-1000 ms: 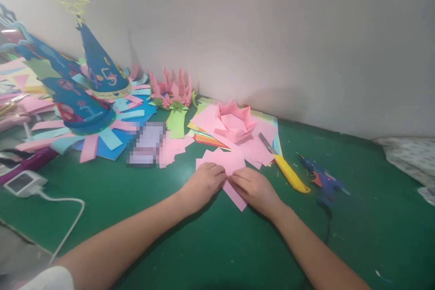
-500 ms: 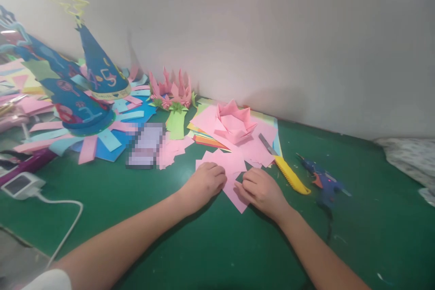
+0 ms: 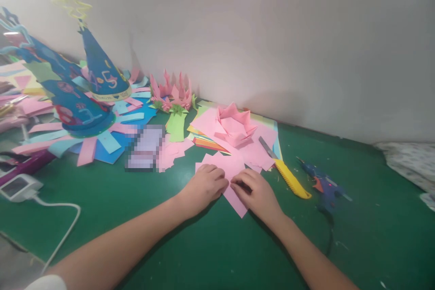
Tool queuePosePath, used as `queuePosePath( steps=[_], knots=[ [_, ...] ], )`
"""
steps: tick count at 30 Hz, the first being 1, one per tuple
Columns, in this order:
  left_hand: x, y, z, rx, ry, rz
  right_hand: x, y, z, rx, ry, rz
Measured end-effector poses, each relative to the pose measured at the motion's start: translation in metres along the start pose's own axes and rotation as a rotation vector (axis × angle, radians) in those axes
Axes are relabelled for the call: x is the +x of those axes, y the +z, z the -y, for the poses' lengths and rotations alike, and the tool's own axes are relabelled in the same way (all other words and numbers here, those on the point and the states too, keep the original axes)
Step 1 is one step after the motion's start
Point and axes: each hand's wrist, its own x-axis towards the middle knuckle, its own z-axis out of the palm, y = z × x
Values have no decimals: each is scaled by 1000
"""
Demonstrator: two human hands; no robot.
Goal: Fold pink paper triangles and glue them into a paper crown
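A pink paper sheet (image 3: 234, 197) lies on the green table (image 3: 210, 244) under both my hands. My left hand (image 3: 204, 186) rests on its left part with the fingers curled down onto the paper. My right hand (image 3: 256, 192) presses on its right part, fingers bent and pinched at the paper's fold. Just behind them lie more loose pink sheets (image 3: 220, 163). A folded pink paper flower bowl (image 3: 235, 123) sits on a stack of coloured sheets further back.
A yellow utility knife (image 3: 287, 174) and a blue glue gun (image 3: 322, 183) lie right of my hands. Blue paper cone hats (image 3: 98, 70) with paper strips stand at the left. Pink paper flowers (image 3: 171, 93) sit by the wall. A white charger (image 3: 18, 186) with cable lies front left.
My right hand slid a little right along the pink sheet, then came back beside my left hand. The left hand stayed in place. The view shifted slightly down.
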Motion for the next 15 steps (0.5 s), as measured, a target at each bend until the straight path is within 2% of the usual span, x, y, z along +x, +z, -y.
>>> queuePosePath(
  steps=[8,15],
  knots=[
    [2,-4,-1,-34,33,-1,0,1,-4,26,137,-34],
    [0,-2,-1,-52,17,-21,-1,-2,-4,66,139,-56]
  ],
)
